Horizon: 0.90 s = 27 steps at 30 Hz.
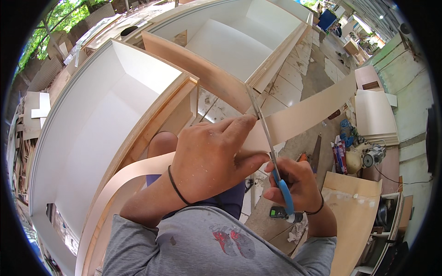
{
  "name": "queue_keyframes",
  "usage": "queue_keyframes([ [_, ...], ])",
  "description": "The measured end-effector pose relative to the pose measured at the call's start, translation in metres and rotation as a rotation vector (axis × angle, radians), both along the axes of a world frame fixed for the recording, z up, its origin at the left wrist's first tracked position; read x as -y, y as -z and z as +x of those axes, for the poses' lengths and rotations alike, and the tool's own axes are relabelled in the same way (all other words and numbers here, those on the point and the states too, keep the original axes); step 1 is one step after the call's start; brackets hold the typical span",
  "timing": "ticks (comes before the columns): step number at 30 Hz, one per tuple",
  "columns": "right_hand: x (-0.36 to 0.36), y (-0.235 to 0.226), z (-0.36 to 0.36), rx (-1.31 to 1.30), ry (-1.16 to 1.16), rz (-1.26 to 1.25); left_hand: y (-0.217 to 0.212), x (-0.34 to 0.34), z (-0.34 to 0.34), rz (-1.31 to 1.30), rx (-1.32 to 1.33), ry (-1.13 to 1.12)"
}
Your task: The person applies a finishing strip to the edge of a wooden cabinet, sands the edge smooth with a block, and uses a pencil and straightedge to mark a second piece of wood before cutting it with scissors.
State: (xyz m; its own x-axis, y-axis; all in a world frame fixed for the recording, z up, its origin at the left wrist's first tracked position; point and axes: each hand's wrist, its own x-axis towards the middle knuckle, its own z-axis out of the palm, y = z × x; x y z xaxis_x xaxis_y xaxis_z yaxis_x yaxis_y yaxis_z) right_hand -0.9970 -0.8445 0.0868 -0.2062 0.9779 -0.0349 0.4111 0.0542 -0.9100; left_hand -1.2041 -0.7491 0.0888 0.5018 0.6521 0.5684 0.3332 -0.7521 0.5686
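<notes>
A long pale beige strip point(317, 110) of thin sheet curves from the lower left, passes behind my left hand and reaches out to the upper right. My left hand point(207, 147) grips it, index finger and thumb pointing right, close to the scissors. My right hand point(299, 181) holds the scissors point(262, 122) by their blue handles. Their long metal blades point up and away and cross the strip just right of my left fingertips. Whether the blades are fully closed I cannot tell.
White-lined cabinet boxes point(92, 124) with wooden edges lie at left and ahead. On the tiled floor at right are a handsaw point(316, 154), a cordless drill point(281, 213), an air compressor point(361, 158) and a stack of panels point(375, 115). A plywood sheet point(347, 207) lies at lower right.
</notes>
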Motion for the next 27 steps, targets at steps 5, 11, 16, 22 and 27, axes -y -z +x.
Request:
queue_keyframes([
  [5,0.001,-0.002,0.000,0.096,-0.010,0.069,-0.001,0.000,0.001,-0.006,-0.004,0.008],
  [11,0.000,0.000,-0.002,0.133,-0.011,0.094,0.002,-0.001,-0.001,-0.012,0.016,0.016],
  [16,0.000,0.005,-0.002,0.149,0.000,0.087,0.002,0.000,-0.002,-0.062,-0.008,0.018],
  [22,-0.007,0.016,0.008,0.242,0.082,0.267,0.008,0.008,0.015,-0.098,-0.044,0.126],
  [27,-0.007,0.052,0.025,-0.073,0.456,0.260,0.018,-0.006,0.020,-0.057,-0.013,0.047],
])
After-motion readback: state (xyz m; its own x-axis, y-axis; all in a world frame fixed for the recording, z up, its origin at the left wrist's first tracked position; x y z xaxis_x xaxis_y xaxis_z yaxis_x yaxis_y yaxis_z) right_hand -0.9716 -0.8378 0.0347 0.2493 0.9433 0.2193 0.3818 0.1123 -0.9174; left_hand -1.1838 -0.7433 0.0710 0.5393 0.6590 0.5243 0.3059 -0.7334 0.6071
